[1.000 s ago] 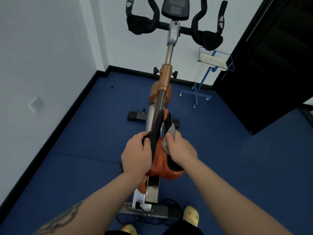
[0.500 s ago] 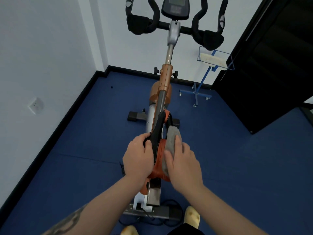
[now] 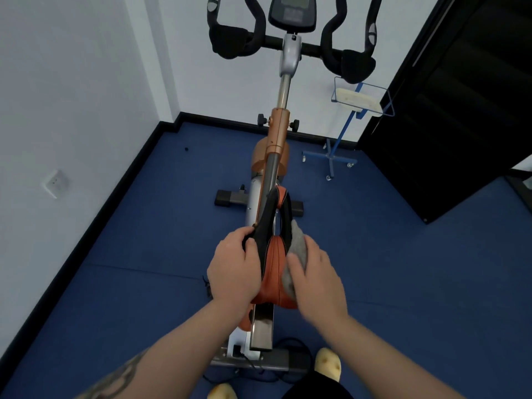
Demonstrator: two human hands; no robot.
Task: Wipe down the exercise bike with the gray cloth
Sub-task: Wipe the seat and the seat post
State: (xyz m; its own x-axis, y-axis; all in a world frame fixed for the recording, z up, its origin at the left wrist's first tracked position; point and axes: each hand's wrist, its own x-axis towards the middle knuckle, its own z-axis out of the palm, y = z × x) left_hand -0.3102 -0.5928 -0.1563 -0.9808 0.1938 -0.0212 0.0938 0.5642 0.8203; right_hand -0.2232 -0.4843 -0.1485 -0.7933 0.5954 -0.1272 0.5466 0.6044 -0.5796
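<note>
Head camera looks steeply down, close over the saddle point(image 3: 273, 272).

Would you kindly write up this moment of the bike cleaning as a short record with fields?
Left hand: left hand grips the left side of the saddle
Right hand: right hand presses the gray cloth flat against the saddle's right side
Saddle: orange and black
Handlebars: handlebars untouched, far end of bike
Floor: blue floor
</note>
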